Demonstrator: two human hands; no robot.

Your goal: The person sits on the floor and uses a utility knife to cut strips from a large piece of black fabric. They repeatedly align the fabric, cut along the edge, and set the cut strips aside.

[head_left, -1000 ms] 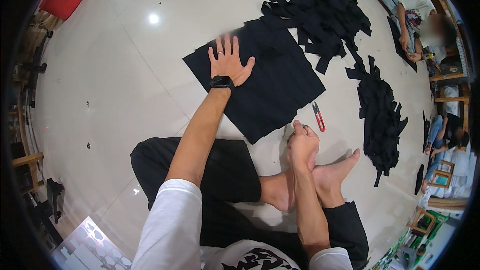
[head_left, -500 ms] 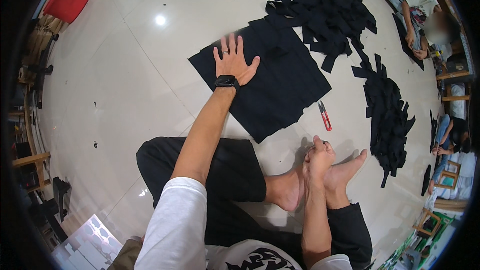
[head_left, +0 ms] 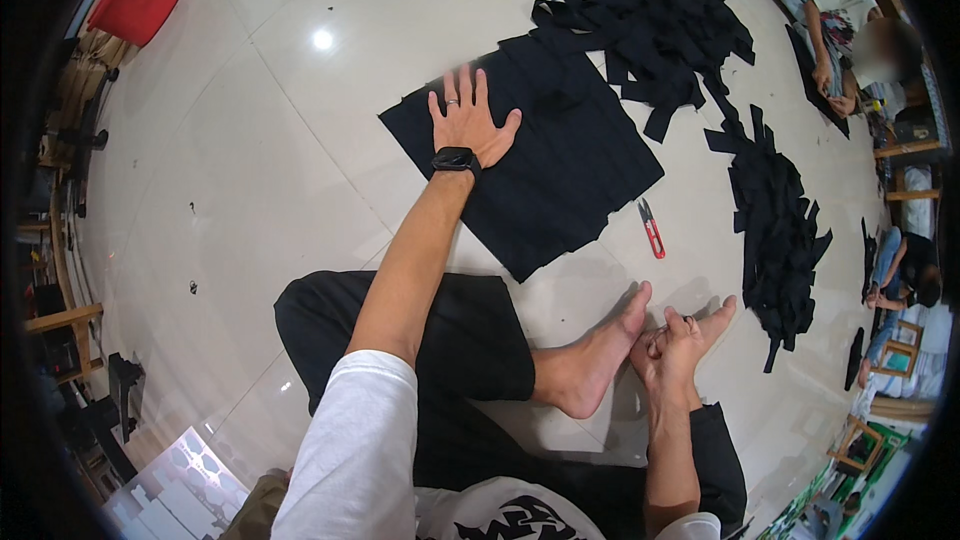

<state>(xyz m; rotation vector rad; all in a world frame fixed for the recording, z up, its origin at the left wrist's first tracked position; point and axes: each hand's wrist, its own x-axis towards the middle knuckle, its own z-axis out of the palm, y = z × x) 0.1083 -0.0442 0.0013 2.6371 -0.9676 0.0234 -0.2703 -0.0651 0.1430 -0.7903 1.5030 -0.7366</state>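
Observation:
My left hand (head_left: 470, 127) lies flat with fingers spread on a stack of black fabric pieces (head_left: 560, 155). The pieces overlap on the floor in front of me, their edges stepped. My right hand (head_left: 668, 348) is closed, its fingers curled, over my right foot (head_left: 715, 323). What it holds, if anything, is hidden. Beside the stack's right corner lies a pair of thread snips (head_left: 652, 230) with red handles, touched by neither hand.
A big heap of black fabric strips (head_left: 640, 10) lies beyond the stack, and a smaller heap (head_left: 775, 230) to its right. A red tub (head_left: 138, 0) stands far left. Another person (head_left: 830, 40) sits far right with black fabric; a further person (head_left: 908, 265) is nearer the right edge.
My right hand has moved right, from between my feet to over the right foot, uncovering the left foot. My left hand stays flat on the fabric.

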